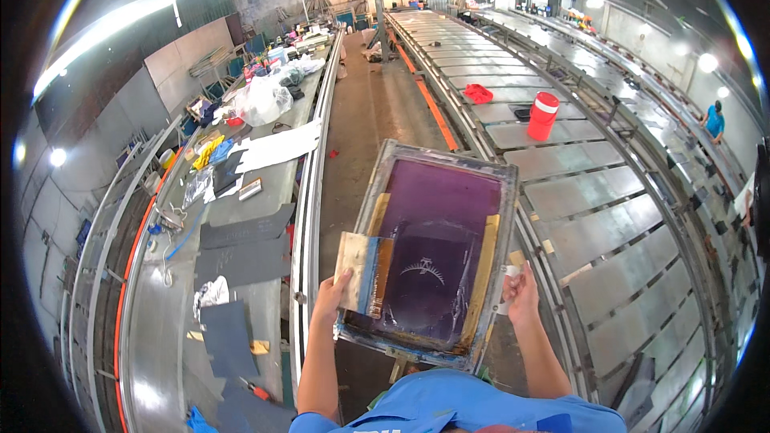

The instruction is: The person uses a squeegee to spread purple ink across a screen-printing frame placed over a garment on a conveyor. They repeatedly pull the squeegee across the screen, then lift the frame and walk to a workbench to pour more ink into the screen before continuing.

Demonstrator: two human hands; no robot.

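Observation:
In front of my body is a screen printing frame [437,184], tilted, with purple mesh and a small pale curved design near its middle. Brown tape strips run along its inner sides. My left hand [330,293] is closed on a squeegee [353,265] with a pale wooden handle and an ink-stained blade, which overlaps the frame's left edge. Whether those fingers also grip the frame underneath is hidden. Beside the frame's right edge, my right hand [521,293] is closed around a small white piece [508,285], whose kind I cannot make out.
A long table [164,337] at left bears dark sheets [228,337], white cloth [281,144] and plastic bags [263,100]. Along the right runs a printing table [613,248] with a red jug [543,116] and red cloth [478,94]. An aisle [365,104] lies between; another person [713,121] stands far right.

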